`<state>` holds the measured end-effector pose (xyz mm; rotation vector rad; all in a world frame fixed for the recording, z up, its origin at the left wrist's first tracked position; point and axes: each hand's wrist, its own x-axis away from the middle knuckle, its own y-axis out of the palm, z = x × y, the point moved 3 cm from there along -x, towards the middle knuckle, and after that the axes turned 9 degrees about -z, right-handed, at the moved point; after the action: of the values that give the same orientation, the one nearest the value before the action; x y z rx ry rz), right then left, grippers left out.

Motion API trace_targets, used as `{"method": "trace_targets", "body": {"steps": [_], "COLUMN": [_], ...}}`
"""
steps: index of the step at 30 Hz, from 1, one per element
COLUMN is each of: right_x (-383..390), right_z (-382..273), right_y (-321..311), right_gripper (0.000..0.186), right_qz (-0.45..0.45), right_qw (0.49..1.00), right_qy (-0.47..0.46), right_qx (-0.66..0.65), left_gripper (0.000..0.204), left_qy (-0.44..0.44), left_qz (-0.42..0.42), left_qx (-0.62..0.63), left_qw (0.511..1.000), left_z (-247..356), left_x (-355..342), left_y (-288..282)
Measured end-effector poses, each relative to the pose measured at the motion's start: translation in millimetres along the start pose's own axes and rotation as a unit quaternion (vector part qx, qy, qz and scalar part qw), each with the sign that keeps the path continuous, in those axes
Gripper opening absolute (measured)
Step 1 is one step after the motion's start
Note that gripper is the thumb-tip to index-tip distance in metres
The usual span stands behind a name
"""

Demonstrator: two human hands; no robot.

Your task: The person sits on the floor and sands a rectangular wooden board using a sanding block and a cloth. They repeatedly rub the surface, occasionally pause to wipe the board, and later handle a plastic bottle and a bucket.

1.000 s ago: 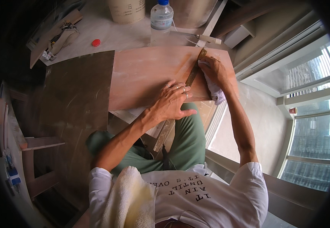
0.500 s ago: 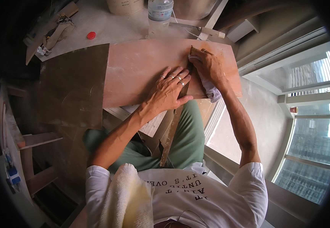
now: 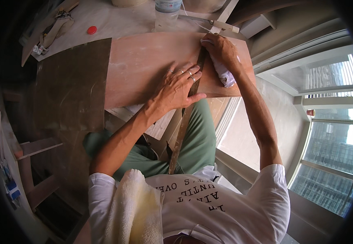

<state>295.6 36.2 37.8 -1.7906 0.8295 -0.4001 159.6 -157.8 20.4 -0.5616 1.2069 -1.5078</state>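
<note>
One stretch of the long, narrow brown strip (image 3: pixel 179 140) is hidden under the left hand (image 3: pixel 178 86), which lies flat, fingers slightly apart. The right hand (image 3: pixel 222 51), fingertips obscured, grasps a crumpled white cloth (image 3: pixel 225 77) at the strip's far end. Beneath both is a reddish wooden board (image 3: pixel 139 67), with a glass window (image 3: pixel 333 144) off to their right.

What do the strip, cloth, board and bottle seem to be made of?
Strip: metal or wood; dull, mottled brown leaves it open.
Cloth: probably fabric, soft and matt; it bunches.
Board: likely wood, matt; reddish-brown tone suggests it.
Bottle: probably smooth plastic; its wall is transparent.
</note>
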Motion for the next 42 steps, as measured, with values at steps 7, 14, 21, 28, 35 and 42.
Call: {"method": "trace_targets", "body": {"steps": [7,14,21,28,35,42], "right_x": [0,16,-15,-3,-11,16], "right_z": [10,11,16,-7,38,10], "right_y": [2,22,12,0,3,-34], "right_gripper": [0.029,0.029,0.026,0.029,0.035,0.048], "right_qz": [0.002,0.032,0.02,0.012,0.053,0.026], "right_qw": [0.999,0.996,0.999,1.0,0.993,0.978], "right_qy": [-0.036,-0.079,-0.034,0.0,0.057,0.13], "right_qx": [-0.004,-0.005,0.006,-0.005,-0.089,-0.158], "left_gripper": [0.068,0.073,0.074,0.077,0.077,0.076], "left_qy": [0.004,-0.008,-0.004,-0.008,-0.004,-0.006], "left_qz": [0.013,-0.031,0.004,-0.025,-0.003,0.019], "left_qx": [-0.008,-0.011,0.0,-0.011,-0.005,0.015], "left_qw": [1.0,0.999,1.0,1.0,1.0,1.0], "left_z": [1,2,2,2,3,-1], "left_x": [-3,-4,-2,1,1,6], "left_y": [1,-1,0,-2,1,6]}}
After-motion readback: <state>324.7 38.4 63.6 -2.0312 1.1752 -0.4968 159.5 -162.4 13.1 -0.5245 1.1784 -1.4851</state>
